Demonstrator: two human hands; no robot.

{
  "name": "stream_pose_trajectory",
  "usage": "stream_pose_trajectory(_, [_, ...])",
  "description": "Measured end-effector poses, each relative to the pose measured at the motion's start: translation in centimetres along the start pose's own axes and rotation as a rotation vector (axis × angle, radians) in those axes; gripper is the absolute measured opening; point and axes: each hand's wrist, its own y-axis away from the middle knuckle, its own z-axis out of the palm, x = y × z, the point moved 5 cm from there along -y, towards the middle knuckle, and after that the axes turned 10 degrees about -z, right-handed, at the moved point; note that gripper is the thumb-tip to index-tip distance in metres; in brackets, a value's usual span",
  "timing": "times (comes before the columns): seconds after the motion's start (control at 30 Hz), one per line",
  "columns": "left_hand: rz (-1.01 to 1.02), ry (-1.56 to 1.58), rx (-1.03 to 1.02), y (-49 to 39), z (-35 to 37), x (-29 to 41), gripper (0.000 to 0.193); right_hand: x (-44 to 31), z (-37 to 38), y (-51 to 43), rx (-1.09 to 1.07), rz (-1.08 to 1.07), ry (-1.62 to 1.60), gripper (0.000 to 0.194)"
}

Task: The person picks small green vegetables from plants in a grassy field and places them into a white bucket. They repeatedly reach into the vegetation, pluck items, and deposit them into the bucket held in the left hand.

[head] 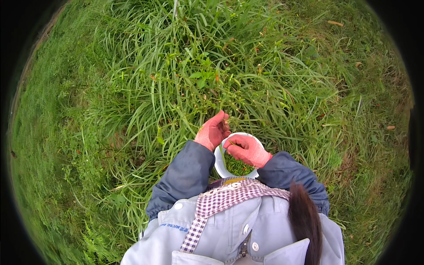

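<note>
My left hand [214, 131], in a red coated work glove, is at the near edge of a chili pepper plant [203, 75]. Its fingers are curled, and thin stems meet the thumb and fingertips; whether they are gripped is unclear. My right hand [247, 149], gloved alike, is over a white bucket [220, 163] and pinches a small green chili [232, 143]. Many small green chilies [237, 165] with a few red bits lie inside the bucket, partly hidden by the right hand. The bucket is close against my front, below both hands.
Long grass [142, 99] grows thickly through and around the plant. More green chilies [236, 81] and an orange-red chili [217, 76] hang among the stems. A thin pale stake [175, 7] stands at the top. Shorter grass [367, 139] covers the right side. A checked apron strap [212, 207] crosses my jacket.
</note>
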Motion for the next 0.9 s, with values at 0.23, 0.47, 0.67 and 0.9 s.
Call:
stream_pose_trajectory(0.23, [-0.088,-0.069,-0.105,0.7,-0.2,-0.2,0.024,0.4,-6.6,-0.8,0.469,-0.096,-0.604,0.037])
stream_pose_trajectory(0.47, [-0.016,0.086,-0.164,2.3,1.5,-1.1,0.037,-2.9,-4.1,-0.8,0.323,-0.092,0.026,0.023])
stream_pose_trajectory(0.67, [0.159,-0.307,-0.295,4.2,4.7,-3.2,0.044,-3.6,-3.0,-0.4,0.235,-0.193,0.273,0.023])
stream_pose_trajectory(0.9, [0.304,-0.394,-0.080,3.2,3.5,-2.7,0.031,-3.6,-2.3,0.3,0.188,-0.047,0.413,0.023])
